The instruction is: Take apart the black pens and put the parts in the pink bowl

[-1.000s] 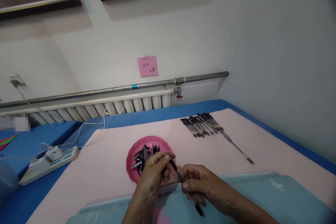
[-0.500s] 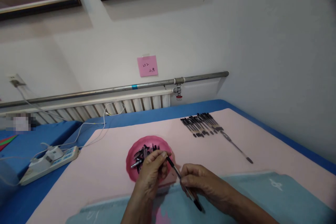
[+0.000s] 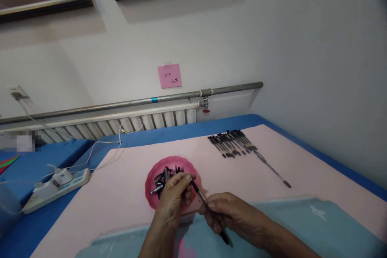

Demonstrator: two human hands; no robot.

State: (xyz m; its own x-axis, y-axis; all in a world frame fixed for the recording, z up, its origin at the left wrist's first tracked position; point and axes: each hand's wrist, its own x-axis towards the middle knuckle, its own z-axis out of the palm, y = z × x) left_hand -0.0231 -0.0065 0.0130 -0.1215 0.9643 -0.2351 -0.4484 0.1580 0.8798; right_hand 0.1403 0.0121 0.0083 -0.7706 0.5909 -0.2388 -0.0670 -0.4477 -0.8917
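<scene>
A slim pen (image 3: 200,195) with a black upper end and a clear barrel slants down to the right between my hands. My left hand (image 3: 179,191) is closed in a pinch on its upper end, over the right side of a pink scalloped bowl (image 3: 150,170). Around the barrel, lower down, the fingers of my right hand (image 3: 226,213) are closed. The pen's dark lower tip pokes out below them. Small black and clear pen parts (image 3: 165,178) lie heaped in the bowl, partly hidden by my left hand.
Several pens (image 3: 231,144) lie side by side on the pink cloth (image 3: 121,185). A single longer thin piece (image 3: 273,170) extends from them toward the front right. At left sits a power strip (image 3: 60,187) with white cables. Teal fabric (image 3: 287,217) covers the near edge.
My right hand has shifted slightly left and its fingers have moved along the pen's barrel. The pen's lower tip has swung a little left. My left hand has moved slightly left.
</scene>
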